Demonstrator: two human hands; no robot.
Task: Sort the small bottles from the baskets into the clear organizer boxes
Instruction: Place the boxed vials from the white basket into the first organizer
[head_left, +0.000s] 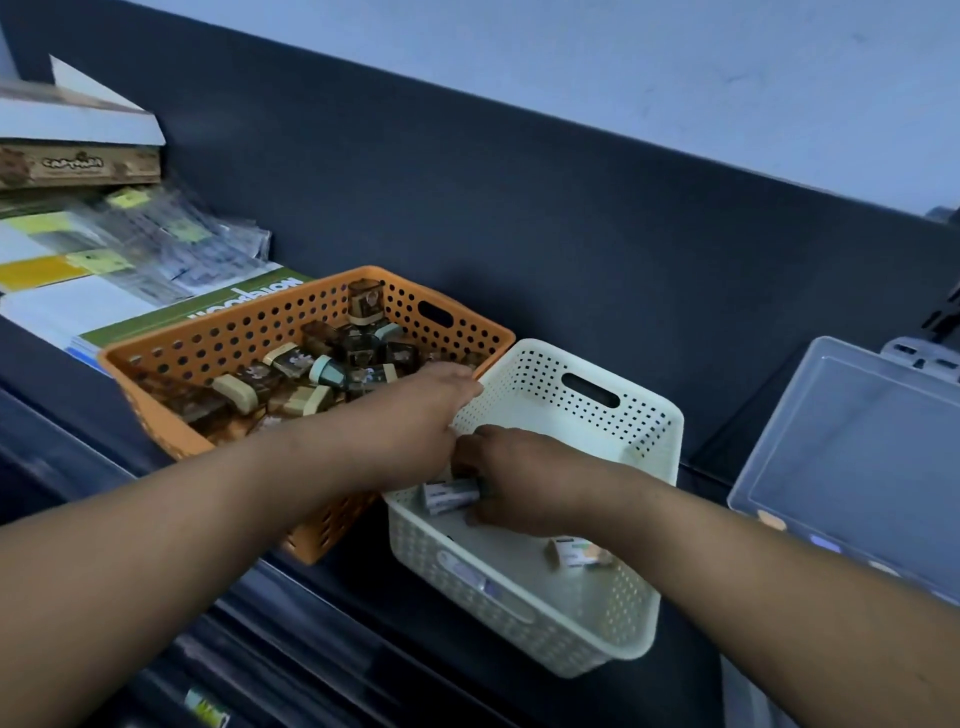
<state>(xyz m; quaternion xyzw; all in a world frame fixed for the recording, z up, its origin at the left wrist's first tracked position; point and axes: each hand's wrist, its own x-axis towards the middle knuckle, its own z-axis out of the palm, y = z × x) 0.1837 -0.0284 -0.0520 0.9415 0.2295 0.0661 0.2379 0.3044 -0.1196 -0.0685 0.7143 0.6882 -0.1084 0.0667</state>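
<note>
I log both forearms bare, entering from the lower corners and converging at centre. Left hand (415, 415) lies palm down, knuckles up, fingers extended forward and to the right. Right hand (524, 478) sits just beside it, the two touching at the thumb side, palm down, fingers curled leftward round a small carton (449, 493). The right fingertips are hidden beneath the hand.

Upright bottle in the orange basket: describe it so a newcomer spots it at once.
Two baskets sit side by side; take the orange basket, left of the white basket. Near its back wall one dark bottle stands upright above the pile, while its neighbours lie tipped on their sides.
</note>
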